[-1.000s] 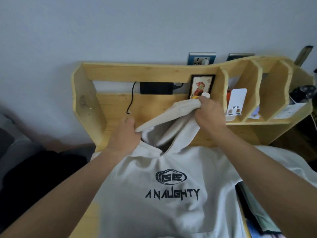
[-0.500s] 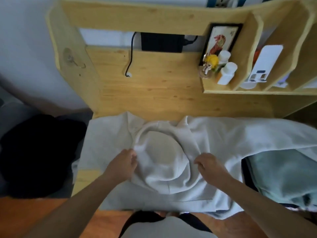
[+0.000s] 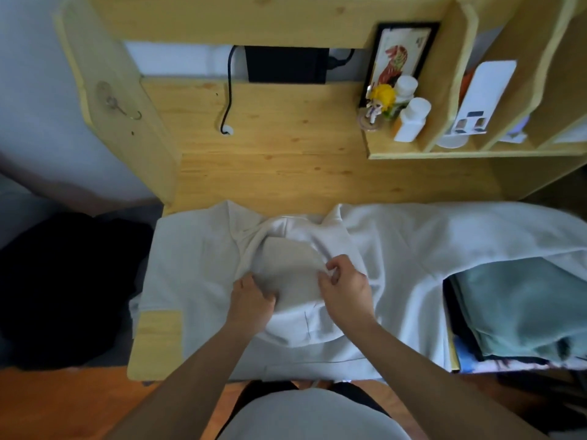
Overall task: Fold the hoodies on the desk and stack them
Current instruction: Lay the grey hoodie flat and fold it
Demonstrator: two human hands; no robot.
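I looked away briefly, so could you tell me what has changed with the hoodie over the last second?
The hood, held up a second ago, now lies flat on the white hoodie. The left hand and right hand moved inward, still gripping it. The teal pile stayed.

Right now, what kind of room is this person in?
Probably a bedroom or dorm room. There is a wooden desk with small shelves holding a framed picture and white bottles, and a white hoodie spread out for folding beside a pile of folded clothes.
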